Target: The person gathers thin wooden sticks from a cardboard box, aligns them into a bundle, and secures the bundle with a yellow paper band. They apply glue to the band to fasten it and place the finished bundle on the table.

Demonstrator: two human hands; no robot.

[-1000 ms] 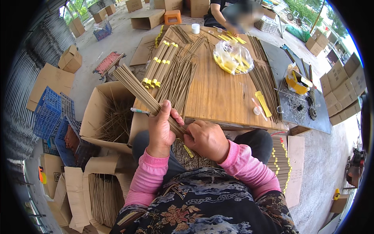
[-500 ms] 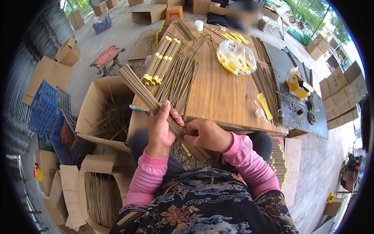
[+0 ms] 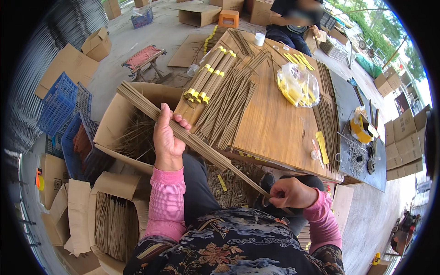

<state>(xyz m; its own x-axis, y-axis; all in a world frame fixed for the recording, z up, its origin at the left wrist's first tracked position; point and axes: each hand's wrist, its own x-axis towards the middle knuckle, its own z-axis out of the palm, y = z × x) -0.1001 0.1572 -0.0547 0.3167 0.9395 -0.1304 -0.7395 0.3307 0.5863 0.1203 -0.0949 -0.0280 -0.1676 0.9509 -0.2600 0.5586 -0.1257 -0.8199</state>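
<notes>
A bundle of thin brown incense sticks (image 3: 143, 101) lies slantwise across my left hand (image 3: 168, 143), whose fingers curl round it with the thumb pointing up. At the bundle's lower right end, a few sticks (image 3: 250, 180) jut out beyond the others. My right hand (image 3: 291, 193) pinches the tips of these jutting sticks, above my right knee. Just past my left hand, bundles with yellow bands (image 3: 211, 77) are stacked on the wooden table (image 3: 268, 126). Loose sticks (image 3: 231, 107) are spread beside them.
Left of the table stands a carton (image 3: 104, 126) with broken sticks; another carton (image 3: 79, 213) nearer me holds upright sticks. A plastic bag of yellow strips (image 3: 298, 87) lies on the table. A dark board (image 3: 373, 172) adjoins its right side. Across the table sits another person (image 3: 291, 27).
My right hand has moved right and toward me, drawing a few sticks partway out of the bundle. My left hand has shifted left with the bundle. The view has turned slightly.
</notes>
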